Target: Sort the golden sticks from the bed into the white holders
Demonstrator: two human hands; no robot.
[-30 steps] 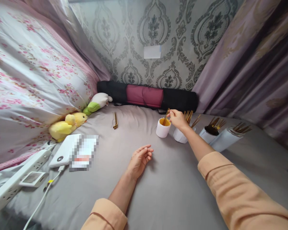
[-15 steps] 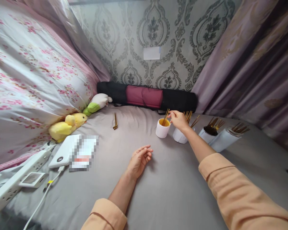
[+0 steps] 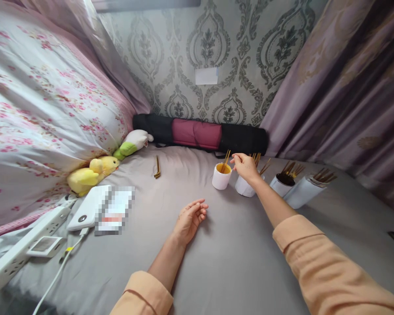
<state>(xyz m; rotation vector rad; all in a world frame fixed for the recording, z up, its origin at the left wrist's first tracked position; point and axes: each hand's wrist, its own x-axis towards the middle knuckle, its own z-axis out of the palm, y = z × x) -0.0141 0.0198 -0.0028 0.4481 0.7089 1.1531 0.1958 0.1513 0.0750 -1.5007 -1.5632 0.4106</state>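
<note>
My right hand [image 3: 244, 167] hovers between two white cups, its fingers slightly apart and nothing visible in them. Just left of its fingertips, a few thin golden-brown sticks [image 3: 226, 159] stand in a white cup [image 3: 221, 180] with a yellow inside. Below and partly behind the hand is a second white cup [image 3: 244, 188], holding more sticks [image 3: 256, 158]. My left hand [image 3: 191, 218] rests on the grey sheet with loosely curled fingers, holding nothing. A small group of similar sticks [image 3: 157, 167] lies on the sheet farther left.
On the right, a dark-mouthed white container [image 3: 280, 187] and a tilted pale cylinder [image 3: 304, 193] hold sticks. A black and maroon roll bag [image 3: 197, 133] lies against the wall. Plush toys [image 3: 93, 175], a white power bank [image 3: 90, 208] and a power strip [image 3: 29, 245] are at left.
My right hand has drawn slightly away from the sticks in the yellow-lined cup, which stay standing there. My left hand remains in place. The view has shifted slightly.
</note>
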